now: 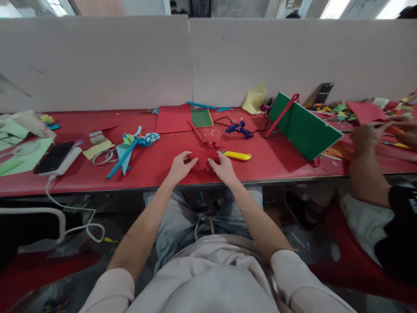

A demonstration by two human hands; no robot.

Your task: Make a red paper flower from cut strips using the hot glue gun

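Note:
A small piece of red paper (202, 161) spans the gap between my hands, hard to tell from the red tabletop. My left hand (181, 167) pinches its left side, thumb pointing inward. At the other side my right hand (223, 166) grips the paper between thumb and fingers. Just right of that hand lies a yellow utility knife (238, 155). Beyond my hands rests a rolled red paper strip (198, 132) with curled red pieces at its near end. A blue glue gun (239, 129) lies farther back, its nozzle facing left.
A green board (302, 126) with a red strip leans at the right. Near it a co-worker's hand (366, 134) handles something orange. To my left lie blue paper pieces (125, 152), a tape roll (102, 157) and a phone (55, 157). A white partition (97, 65) closes the back.

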